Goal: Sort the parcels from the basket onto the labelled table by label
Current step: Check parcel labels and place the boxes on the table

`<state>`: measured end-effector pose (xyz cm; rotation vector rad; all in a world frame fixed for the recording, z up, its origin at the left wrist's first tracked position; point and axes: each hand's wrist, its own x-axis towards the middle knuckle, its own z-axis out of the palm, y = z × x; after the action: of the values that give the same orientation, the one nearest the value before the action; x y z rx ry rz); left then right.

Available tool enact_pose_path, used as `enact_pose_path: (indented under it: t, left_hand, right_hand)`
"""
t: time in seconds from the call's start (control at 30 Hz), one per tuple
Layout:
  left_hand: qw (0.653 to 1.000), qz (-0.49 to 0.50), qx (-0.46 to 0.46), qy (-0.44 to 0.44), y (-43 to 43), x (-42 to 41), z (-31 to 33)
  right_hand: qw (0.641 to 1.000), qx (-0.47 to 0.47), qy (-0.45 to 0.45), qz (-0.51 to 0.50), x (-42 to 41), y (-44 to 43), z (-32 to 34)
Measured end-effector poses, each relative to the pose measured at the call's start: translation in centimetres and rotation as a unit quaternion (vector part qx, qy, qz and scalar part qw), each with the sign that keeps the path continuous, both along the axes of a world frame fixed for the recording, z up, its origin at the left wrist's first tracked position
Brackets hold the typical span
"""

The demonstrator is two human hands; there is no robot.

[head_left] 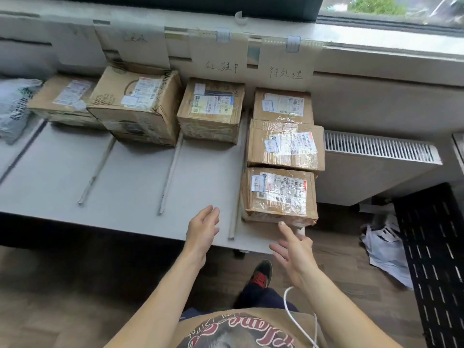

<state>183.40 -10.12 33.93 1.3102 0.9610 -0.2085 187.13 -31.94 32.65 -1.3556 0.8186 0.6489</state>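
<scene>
A grey table (130,177) is split into lanes by thin strips, with handwritten paper labels (285,71) taped on the wall behind. The rightmost lane holds three cardboard parcels in a row: a far one (282,105), a middle one (285,146) and a near one (278,194) at the table's front edge. One parcel (211,110) sits in the lane to the left, then a larger box (135,104) and a flat box (62,96). My left hand (202,231) hovers open over the front edge. My right hand (293,249) is open just below the near parcel, index finger close to its front corner.
A grey plastic mailer bag (15,106) lies at the far left. A white radiator (376,156) stands right of the table. A black perforated basket wall (434,259) is at the right, with a white plastic bag (386,249) on the wooden floor beside it.
</scene>
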Motion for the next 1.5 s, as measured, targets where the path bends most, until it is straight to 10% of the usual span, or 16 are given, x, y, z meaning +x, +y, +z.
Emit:
enact_pose_path:
  t: [0.27,0.83,1.5]
  left_hand:
    - [0.992,0.093,-0.071,-0.044,12.8,-10.4,0.5]
    - [0.924,0.370,-0.052,-0.084,40.9,-29.6,3.3]
    - [0.936,0.350,0.017,-0.034,74.7,-27.3,4.7]
  right_hand:
    - [0.998,0.049,-0.018,-0.020,-8.3,13.4,2.5]
    - [0.894,0.106,-0.053,0.433,-20.0,50.8,4.8]
    - [0.834,0.205,0.000,0.512,-18.8,89.5,4.2]
